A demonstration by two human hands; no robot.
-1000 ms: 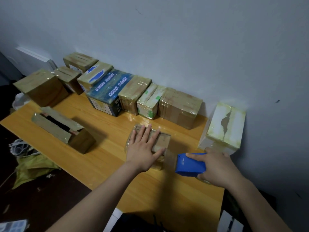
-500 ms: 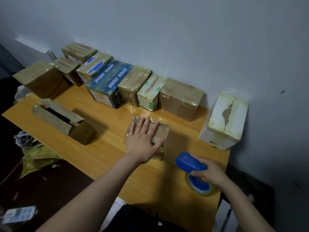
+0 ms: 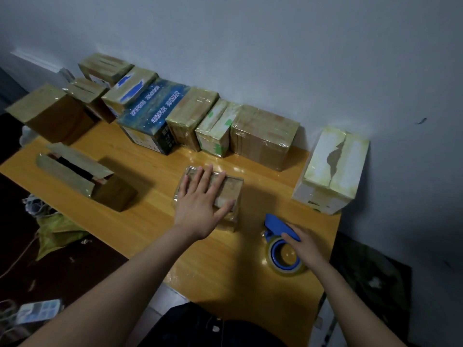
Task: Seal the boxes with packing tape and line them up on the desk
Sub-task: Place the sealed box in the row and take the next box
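Step in hand: taping of the small box [image 3: 229,194] looks finished or paused, because the tape dispenser [image 3: 276,225] sits down on the desk [image 3: 155,216].
Left hand [image 3: 200,206]: lies flat on the small box's top with its fingers spread and straight, pressing down and pointing toward the row of sealed boxes [image 3: 263,132].
Right hand [image 3: 304,242]: lies over the dispenser's blue handle and roll. Its thumb is hidden, so I cannot tell whether it grips or only rests.
Small box, place: in front of the row, clear of it, opposite its right half.
Small box, heading: one broad side faces the row. The top looks only slightly oblong, its longer edge roughly parallel to the row, though the hand covers too much to be sure.
Dispenser, place: farther from the row than the small box, off to the right.
Next move: probably to slide the small box back into the row, square to its neighbours.
Unsealed: an open box [image 3: 82,176] waits in front of the row's left half.
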